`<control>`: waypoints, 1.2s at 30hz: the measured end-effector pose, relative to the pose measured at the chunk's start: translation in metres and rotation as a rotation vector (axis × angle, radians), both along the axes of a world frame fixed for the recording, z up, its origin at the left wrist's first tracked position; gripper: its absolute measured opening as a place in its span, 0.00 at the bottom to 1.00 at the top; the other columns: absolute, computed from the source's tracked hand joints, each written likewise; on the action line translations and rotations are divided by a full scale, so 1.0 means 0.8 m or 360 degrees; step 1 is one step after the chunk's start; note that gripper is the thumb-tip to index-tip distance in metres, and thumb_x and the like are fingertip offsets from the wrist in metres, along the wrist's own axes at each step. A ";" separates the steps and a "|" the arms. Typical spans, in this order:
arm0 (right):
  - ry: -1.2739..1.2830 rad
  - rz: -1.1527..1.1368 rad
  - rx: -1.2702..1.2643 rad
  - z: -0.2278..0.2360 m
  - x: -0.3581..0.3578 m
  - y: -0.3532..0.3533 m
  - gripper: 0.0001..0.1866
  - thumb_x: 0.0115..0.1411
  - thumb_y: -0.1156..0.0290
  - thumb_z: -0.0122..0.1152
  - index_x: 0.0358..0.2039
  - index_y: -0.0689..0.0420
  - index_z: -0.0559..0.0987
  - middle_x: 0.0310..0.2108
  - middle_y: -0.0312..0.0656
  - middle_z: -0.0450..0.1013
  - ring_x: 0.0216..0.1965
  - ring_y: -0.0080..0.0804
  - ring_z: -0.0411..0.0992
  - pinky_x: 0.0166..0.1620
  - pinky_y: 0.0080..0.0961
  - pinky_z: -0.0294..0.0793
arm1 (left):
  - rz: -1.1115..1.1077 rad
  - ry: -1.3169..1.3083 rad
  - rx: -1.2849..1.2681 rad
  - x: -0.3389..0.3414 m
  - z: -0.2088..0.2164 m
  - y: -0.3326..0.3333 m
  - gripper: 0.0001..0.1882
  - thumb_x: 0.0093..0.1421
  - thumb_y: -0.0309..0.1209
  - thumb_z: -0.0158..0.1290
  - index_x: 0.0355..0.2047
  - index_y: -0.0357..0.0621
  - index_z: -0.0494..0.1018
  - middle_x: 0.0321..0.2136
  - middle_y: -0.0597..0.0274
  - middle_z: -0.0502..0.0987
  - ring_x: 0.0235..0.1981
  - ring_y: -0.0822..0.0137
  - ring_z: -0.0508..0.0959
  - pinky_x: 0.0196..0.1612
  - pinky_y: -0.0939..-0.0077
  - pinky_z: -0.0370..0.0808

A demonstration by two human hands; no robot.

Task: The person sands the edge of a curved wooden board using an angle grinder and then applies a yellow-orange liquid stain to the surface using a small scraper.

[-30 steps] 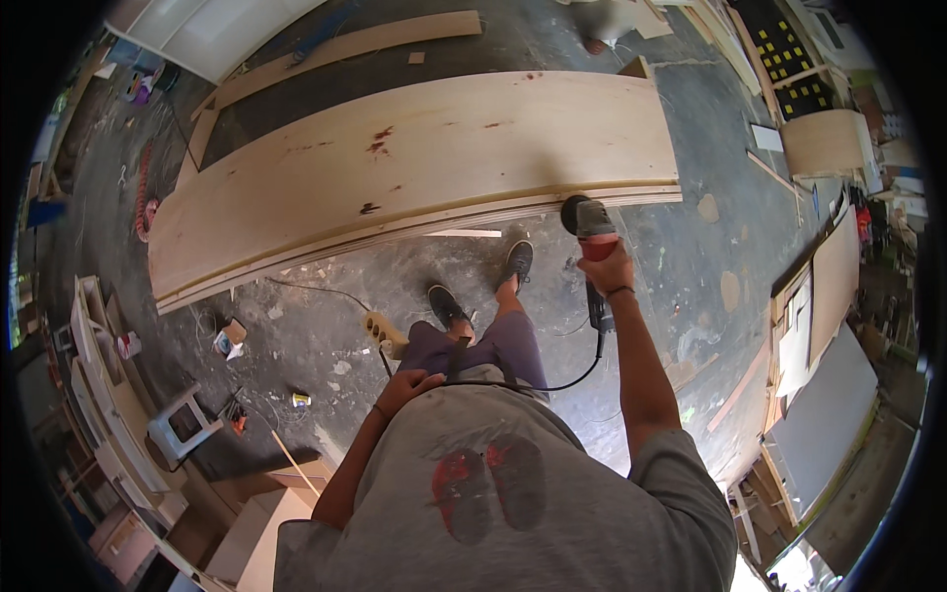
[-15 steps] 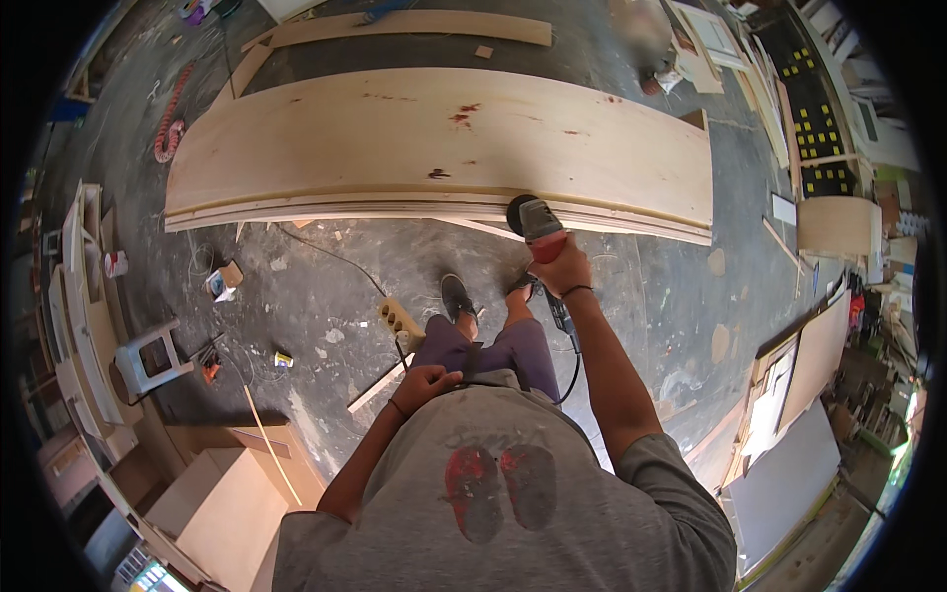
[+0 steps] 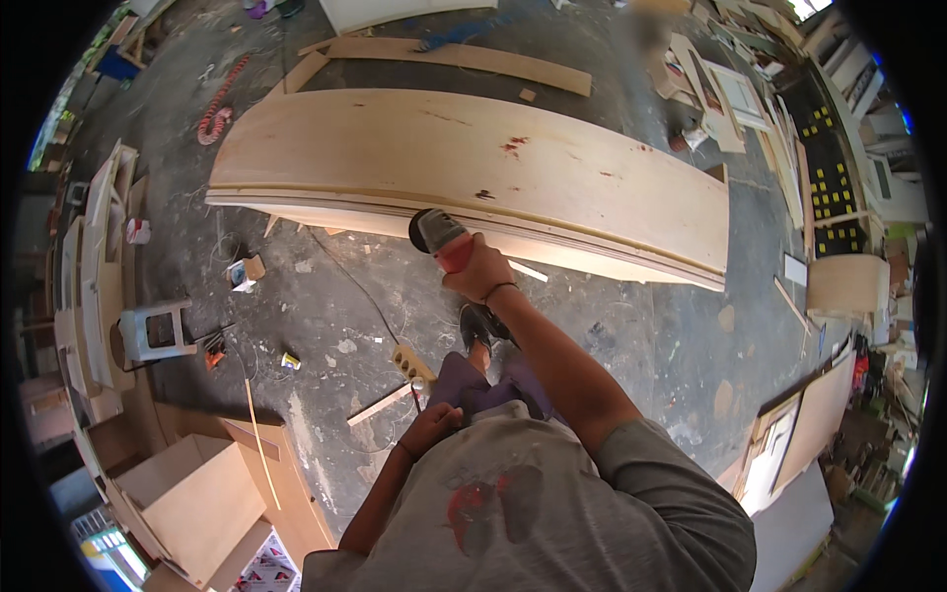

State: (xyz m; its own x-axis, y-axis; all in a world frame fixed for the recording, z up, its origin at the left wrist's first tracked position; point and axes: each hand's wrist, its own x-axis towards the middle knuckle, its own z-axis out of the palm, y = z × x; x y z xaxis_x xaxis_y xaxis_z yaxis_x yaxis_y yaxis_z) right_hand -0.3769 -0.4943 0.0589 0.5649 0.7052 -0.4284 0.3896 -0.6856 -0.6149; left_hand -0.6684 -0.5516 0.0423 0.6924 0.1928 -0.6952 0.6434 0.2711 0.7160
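My right hand (image 3: pixel 478 269) is wrapped around the red and grey body of an angle grinder (image 3: pixel 449 240). The grinder's dark round disc touches, or nearly touches, the front edge of a long pale wooden panel (image 3: pixel 395 138), left of its middle. Along that edge run several layered strips. Reddish and dark stains mark the panel's top face. My left hand (image 3: pixel 434 428) is held low at my waist by the shirt hem, fingers curled closed. Whatever it may be gripping there is hidden.
A beige power strip (image 3: pixel 409 365) lies on the floor near my legs, its cable running toward the panel. On the left are a light blue plastic stool (image 3: pixel 158 332), a small open box (image 3: pixel 245 272) and a wooden cabinet (image 3: pixel 207 513). Boards (image 3: pixel 779 158) lean at the right.
My right hand has carried the grinder leftward along the panel's front edge. The whole view has shifted and tilted. My left hand stays at my waist.
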 end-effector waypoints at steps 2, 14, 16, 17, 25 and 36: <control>0.0195 -0.0148 0.0154 0.008 -0.004 -0.010 0.36 0.30 0.57 0.67 0.41 0.60 0.66 0.32 0.52 0.73 0.37 0.48 0.73 0.40 0.34 0.73 | -0.0009 -0.0053 -0.0162 0.009 -0.001 -0.011 0.22 0.58 0.50 0.48 0.31 0.40 0.70 0.25 0.68 0.70 0.28 0.78 0.68 0.32 0.81 0.67; 0.0909 -0.0616 0.1168 0.029 -0.030 -0.232 0.20 0.40 0.74 0.64 0.37 0.60 0.73 0.30 0.35 0.71 0.29 0.23 0.70 0.32 0.20 0.71 | 0.0261 -0.0213 -0.0268 0.095 0.023 -0.151 0.20 0.56 0.49 0.51 0.30 0.44 0.70 0.31 0.66 0.74 0.34 0.78 0.72 0.34 0.85 0.65; 0.0735 -0.0709 0.1273 0.030 -0.038 -0.278 0.17 0.43 0.74 0.61 0.37 0.59 0.72 0.28 0.35 0.70 0.27 0.23 0.69 0.31 0.20 0.70 | 0.0600 -0.0512 -0.0567 0.094 0.023 -0.182 0.21 0.56 0.49 0.52 0.32 0.42 0.71 0.28 0.67 0.73 0.31 0.77 0.72 0.33 0.85 0.66; 0.0869 -0.0879 0.1296 0.030 -0.045 -0.302 0.19 0.42 0.76 0.62 0.38 0.60 0.73 0.28 0.36 0.70 0.26 0.23 0.69 0.30 0.20 0.70 | 0.0750 -0.0747 -0.0711 0.089 0.024 -0.198 0.21 0.56 0.49 0.52 0.34 0.41 0.71 0.27 0.68 0.73 0.30 0.77 0.73 0.33 0.84 0.67; 0.1008 -0.1102 0.1472 0.017 -0.104 -0.421 0.20 0.44 0.75 0.60 0.40 0.62 0.69 0.29 0.38 0.69 0.27 0.28 0.69 0.31 0.24 0.72 | 0.0222 -0.0340 -0.0510 0.045 0.039 -0.271 0.28 0.54 0.55 0.51 0.34 0.38 0.71 0.25 0.64 0.73 0.23 0.75 0.72 0.28 0.81 0.69; 0.1449 -0.1144 0.1504 0.049 -0.166 -0.410 0.17 0.44 0.65 0.61 0.32 0.61 0.67 0.23 0.42 0.68 0.23 0.34 0.69 0.28 0.28 0.73 | 0.0260 -0.0533 -0.0142 -0.019 0.053 -0.279 0.31 0.45 0.61 0.56 0.27 0.41 0.70 0.22 0.64 0.71 0.21 0.72 0.71 0.25 0.78 0.68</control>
